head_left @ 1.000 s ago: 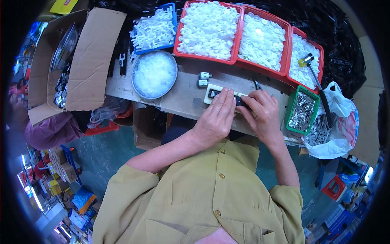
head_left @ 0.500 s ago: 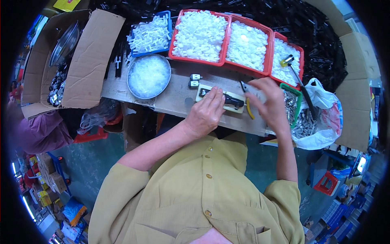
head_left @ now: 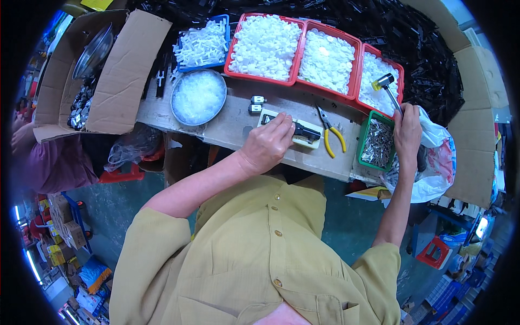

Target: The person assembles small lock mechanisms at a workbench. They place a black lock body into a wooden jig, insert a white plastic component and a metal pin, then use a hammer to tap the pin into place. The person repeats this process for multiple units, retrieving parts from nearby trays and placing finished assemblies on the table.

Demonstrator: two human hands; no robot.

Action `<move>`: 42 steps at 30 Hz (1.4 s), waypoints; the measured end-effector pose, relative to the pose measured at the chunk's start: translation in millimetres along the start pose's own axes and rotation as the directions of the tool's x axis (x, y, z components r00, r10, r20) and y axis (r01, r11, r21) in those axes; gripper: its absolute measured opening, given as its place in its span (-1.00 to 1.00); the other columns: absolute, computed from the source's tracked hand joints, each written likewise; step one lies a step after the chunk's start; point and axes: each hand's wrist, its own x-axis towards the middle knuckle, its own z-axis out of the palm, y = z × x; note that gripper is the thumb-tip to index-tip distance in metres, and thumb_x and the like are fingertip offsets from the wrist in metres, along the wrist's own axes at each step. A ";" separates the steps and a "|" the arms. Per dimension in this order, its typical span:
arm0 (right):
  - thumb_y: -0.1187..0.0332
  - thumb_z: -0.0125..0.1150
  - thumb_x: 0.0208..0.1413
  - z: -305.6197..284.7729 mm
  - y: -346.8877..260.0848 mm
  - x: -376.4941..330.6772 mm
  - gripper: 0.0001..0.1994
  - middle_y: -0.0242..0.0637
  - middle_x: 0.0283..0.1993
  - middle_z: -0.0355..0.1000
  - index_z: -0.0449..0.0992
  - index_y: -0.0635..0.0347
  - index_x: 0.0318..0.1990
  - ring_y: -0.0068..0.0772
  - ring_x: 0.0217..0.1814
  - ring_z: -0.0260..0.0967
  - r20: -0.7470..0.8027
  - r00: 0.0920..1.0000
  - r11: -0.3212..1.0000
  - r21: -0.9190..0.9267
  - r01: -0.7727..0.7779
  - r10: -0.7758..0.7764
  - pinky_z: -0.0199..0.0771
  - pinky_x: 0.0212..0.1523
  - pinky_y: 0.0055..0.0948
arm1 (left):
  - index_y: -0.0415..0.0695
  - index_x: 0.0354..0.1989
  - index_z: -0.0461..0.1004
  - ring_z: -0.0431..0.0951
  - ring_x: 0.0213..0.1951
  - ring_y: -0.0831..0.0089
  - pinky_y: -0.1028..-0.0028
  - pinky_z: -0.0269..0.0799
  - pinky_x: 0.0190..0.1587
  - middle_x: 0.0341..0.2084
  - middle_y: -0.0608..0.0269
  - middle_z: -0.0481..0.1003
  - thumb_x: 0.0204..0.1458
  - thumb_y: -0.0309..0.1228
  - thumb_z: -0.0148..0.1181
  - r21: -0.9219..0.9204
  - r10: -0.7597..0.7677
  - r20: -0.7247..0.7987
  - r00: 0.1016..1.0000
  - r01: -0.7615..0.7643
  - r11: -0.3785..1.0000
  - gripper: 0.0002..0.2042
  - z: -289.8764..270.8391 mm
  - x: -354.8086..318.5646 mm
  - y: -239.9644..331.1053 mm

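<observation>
My left hand (head_left: pixel 269 142) rests on a small white block (head_left: pixel 303 138) with a black part on top, pressing it against the wooden board (head_left: pixel 233 116). My right hand (head_left: pixel 407 131) is closed around the handle of a small hammer (head_left: pixel 385 85), whose head points up over the rightmost red tray (head_left: pixel 376 70). Yellow-handled pliers (head_left: pixel 331 131) lie on the board between my hands. A green tray (head_left: pixel 377 143) of metal pins stands just left of my right hand.
Red trays (head_left: pixel 266 45) of white plastic parts line the back, with a blue tray (head_left: pixel 201 45) and a round metal bowl (head_left: pixel 198 97) to the left. Two small black parts (head_left: pixel 255 104) lie nearby. An open cardboard box (head_left: pixel 116 70) stands far left, a plastic bag (head_left: pixel 439 162) at the right.
My right hand has left the block, moved right past the green tray and taken hold of the hammer. The left hand stays on the block. The pliers now lie uncovered.
</observation>
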 end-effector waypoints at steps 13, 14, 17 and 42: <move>0.45 0.05 0.31 -41.7 -134.0 -90.2 -0.88 0.05 -0.44 0.41 0.39 0.25 -0.07 0.19 -0.39 0.45 0.338 0.932 0.824 0.560 -0.085 -0.133 0.38 -0.41 -0.11 | -0.38 -0.19 0.55 0.60 -0.01 0.06 0.31 0.58 -0.07 -0.12 -0.09 0.55 -0.18 -0.46 0.39 0.051 0.061 -0.005 0.998 -0.061 0.997 -0.64 0.9 0.4 -1.9; 0.46 0.06 0.31 -53.0 -137.5 -89.4 -0.87 0.05 -0.44 0.41 0.39 0.26 -0.06 0.17 -0.41 0.45 0.297 0.949 0.812 0.576 -0.091 -0.105 0.38 -0.43 -0.14 | -0.38 -0.19 0.55 0.60 -0.01 0.06 0.31 0.58 -0.06 -0.12 -0.09 0.55 -0.18 -0.46 0.38 0.050 0.063 -0.007 0.998 -0.063 0.997 -0.64 1.1 0.5 -1.7; 0.50 0.09 0.27 -63.2 -143.9 -96.2 -0.83 0.03 -0.45 0.41 0.39 0.28 -0.01 0.15 -0.46 0.44 0.091 0.994 0.777 0.630 -0.009 -0.062 0.39 -0.46 -0.19 | -0.38 -0.18 0.55 0.60 0.00 0.06 0.32 0.58 -0.06 -0.12 -0.09 0.55 -0.17 -0.46 0.36 0.052 0.064 -0.019 0.998 -0.063 0.997 -0.65 2.8 0.2 -3.1; 0.48 0.16 0.23 -40.6 -173.3 -67.2 -0.72 0.06 -0.20 0.54 0.45 0.29 0.08 0.12 -0.27 0.53 0.046 0.966 0.785 0.593 0.177 -0.253 0.50 -0.31 -0.14 | -0.48 0.12 0.36 0.36 0.20 -0.05 0.19 0.31 0.27 0.09 -0.18 0.35 0.01 -0.50 0.08 -0.072 0.010 0.113 0.994 -0.002 0.997 -0.53 -2.8 -17.7 20.9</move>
